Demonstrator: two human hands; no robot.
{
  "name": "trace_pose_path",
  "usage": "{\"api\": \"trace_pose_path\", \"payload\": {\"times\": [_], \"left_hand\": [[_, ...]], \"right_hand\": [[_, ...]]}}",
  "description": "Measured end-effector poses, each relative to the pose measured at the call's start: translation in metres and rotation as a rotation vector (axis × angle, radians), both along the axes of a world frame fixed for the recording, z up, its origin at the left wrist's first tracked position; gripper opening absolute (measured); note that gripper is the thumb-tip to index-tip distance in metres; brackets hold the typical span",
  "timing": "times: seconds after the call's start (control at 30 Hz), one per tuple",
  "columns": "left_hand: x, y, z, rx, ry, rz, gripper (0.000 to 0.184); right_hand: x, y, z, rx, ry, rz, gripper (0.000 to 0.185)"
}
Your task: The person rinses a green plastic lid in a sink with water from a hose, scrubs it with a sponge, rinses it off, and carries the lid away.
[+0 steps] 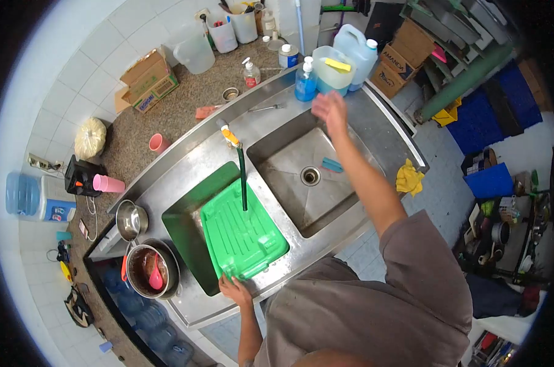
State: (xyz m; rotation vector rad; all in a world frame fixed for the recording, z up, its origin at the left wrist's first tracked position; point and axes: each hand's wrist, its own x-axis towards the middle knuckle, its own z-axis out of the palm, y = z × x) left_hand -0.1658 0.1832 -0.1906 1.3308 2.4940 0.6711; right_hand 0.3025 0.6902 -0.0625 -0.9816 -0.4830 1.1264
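A green plastic dish-drainer tray lies tilted over the left sink basin, partly inside it. My left hand grips its near corner, fingers curled at the edge. Above the back rim of the right basin, my right hand is held up, slightly blurred, its fingers stretched out with nothing seen in them. Nearest to it are a blue pump soap bottle and a translucent tub with a yellow sponge on its rim. The faucet's dark green hose hangs over the tray.
The right basin holds a small blue piece near its drain. A yellow cloth hangs at the counter's front edge. Left of the basins stand a pot with a pink spoon and a metal bowl. A large jug stands behind.
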Motion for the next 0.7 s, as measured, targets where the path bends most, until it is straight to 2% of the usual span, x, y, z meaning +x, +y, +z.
{"api": "trace_pose_path", "payload": {"times": [0.03, 0.1, 0.13, 0.2, 0.23, 0.27, 0.37, 0.47, 0.5, 0.57, 0.63, 0.67, 0.7], "left_hand": [[0.006, 0.003, 0.003, 0.015, -0.065, -0.038, 0.051], [0.006, 0.004, -0.008, -0.082, 0.062, -0.16, 0.05], [0.012, 0.017, 0.009, -0.256, 0.004, -0.136, 0.052], [0.001, 0.023, -0.003, -0.272, 0.014, -0.241, 0.055], [0.0, 0.038, 0.013, -0.376, 0.066, -0.304, 0.058], [-0.009, 0.044, 0.004, -0.42, 0.04, -0.358, 0.061], [-0.023, 0.074, -0.005, -0.513, -0.087, -0.454, 0.074], [-0.034, 0.098, -0.017, -0.651, 0.024, -0.622, 0.077], [-0.039, 0.104, -0.02, -0.663, -0.012, -0.642, 0.077], [-0.048, 0.116, -0.027, -0.682, -0.076, -0.686, 0.079], [-0.053, 0.116, -0.035, -0.659, -0.109, -0.704, 0.079], [-0.054, 0.117, -0.038, -0.644, -0.121, -0.712, 0.078], [-0.053, 0.116, -0.04, -0.612, -0.166, -0.687, 0.076]], "right_hand": [[-0.024, -0.028, -0.015, -0.084, -0.116, 0.112, 0.043], [-0.082, -0.094, -0.057, -0.094, -0.366, 0.297, 0.035], [-0.111, -0.131, -0.068, -0.085, -0.425, 0.396, 0.032], [-0.173, -0.203, -0.074, -0.098, -0.529, 0.623, 0.029], [-0.199, -0.233, -0.073, -0.116, -0.603, 0.799, 0.03], [-0.222, -0.26, -0.076, -0.12, -0.672, 0.973, 0.033], [-0.279, -0.324, -0.113, 0.06, -1.226, 1.441, 0.05], [-0.32, -0.358, -0.169, 0.19, -1.628, 1.306, 0.068], [-0.329, -0.346, -0.175, 0.224, -1.708, 1.352, 0.076], [-0.341, -0.313, -0.202, 0.216, -1.765, 1.299, 0.074], [-0.341, -0.265, -0.246, 0.113, -1.775, 1.214, 0.071], [-0.348, -0.24, -0.243, -0.059, -1.894, 1.206, 0.072], [-0.353, -0.225, -0.266, -0.183, -1.906, 1.082, 0.073]]}}
